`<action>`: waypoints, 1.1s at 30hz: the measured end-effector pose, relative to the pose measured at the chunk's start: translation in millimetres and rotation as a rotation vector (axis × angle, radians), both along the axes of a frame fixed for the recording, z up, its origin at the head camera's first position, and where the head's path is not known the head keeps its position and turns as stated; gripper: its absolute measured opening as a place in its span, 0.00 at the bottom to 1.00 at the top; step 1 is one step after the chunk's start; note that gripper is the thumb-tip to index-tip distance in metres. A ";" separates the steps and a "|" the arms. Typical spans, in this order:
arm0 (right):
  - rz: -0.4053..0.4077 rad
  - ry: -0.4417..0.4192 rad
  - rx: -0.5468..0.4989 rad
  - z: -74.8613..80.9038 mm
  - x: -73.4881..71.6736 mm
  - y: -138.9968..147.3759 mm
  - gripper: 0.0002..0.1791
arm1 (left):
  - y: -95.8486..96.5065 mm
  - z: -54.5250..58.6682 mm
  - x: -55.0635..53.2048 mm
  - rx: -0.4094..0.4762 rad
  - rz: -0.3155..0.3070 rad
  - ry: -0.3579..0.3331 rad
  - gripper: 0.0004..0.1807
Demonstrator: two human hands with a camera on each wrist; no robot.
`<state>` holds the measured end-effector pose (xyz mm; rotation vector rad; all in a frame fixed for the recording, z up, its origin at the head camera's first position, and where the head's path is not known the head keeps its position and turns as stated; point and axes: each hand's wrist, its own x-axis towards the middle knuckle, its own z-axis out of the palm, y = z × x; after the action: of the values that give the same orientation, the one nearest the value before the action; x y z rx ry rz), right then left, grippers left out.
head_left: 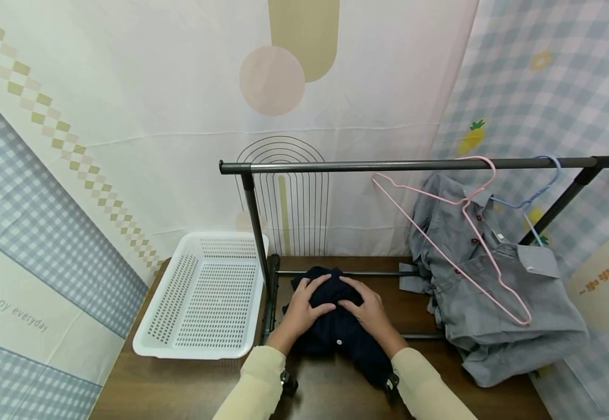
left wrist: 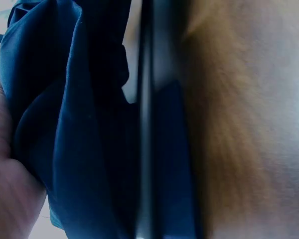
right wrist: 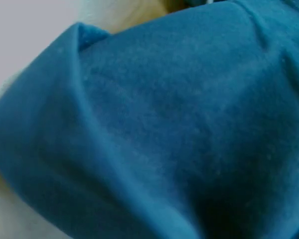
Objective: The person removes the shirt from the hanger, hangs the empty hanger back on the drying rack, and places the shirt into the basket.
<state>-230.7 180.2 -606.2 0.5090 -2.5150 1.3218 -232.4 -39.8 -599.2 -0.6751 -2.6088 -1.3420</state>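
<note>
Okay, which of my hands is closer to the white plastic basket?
Left. Your left hand grips the navy buttoned garment, right of the white plastic basket, past the clothes rack's post; your right hand grips the same garment, farther right.

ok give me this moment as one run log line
left hand: holds navy garment; right hand: holds navy garment; pink hanger: hooked on rack; white basket: on table, left of rack

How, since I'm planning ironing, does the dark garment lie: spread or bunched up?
Bunched up: the garment is a rumpled heap between the left hand and right hand, its cloth gathered in folds.
</note>
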 end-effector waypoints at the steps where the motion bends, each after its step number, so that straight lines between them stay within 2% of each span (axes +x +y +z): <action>1: 0.003 0.009 -0.005 2.9 -0.1 0.0 0.33 | -0.2 2.4 -0.2 0.004 0.000 0.004 0.39; 8: 0.008 0.035 -0.031 24.5 -0.2 -0.3 0.32 | -1.4 22.9 -1.1 0.036 -0.003 0.028 0.39; 21: 0.055 0.048 -0.091 75.6 -0.1 -3.4 0.32 | -6.2 72.3 -4.9 0.063 -0.014 0.124 0.38; 27: 0.059 0.065 -0.097 89.7 -0.1 -6.0 0.33 | -10.4 89.4 -5.0 0.052 -0.022 0.151 0.38; 33: 0.062 0.081 -0.105 104.0 4.8 -9.3 0.33 | -13.3 106.0 1.1 0.049 -0.015 0.161 0.39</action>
<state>-225.9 170.9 -502.2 0.6088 -2.3685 1.4168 -231.3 -53.2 -493.2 -0.7623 -2.4421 -1.2935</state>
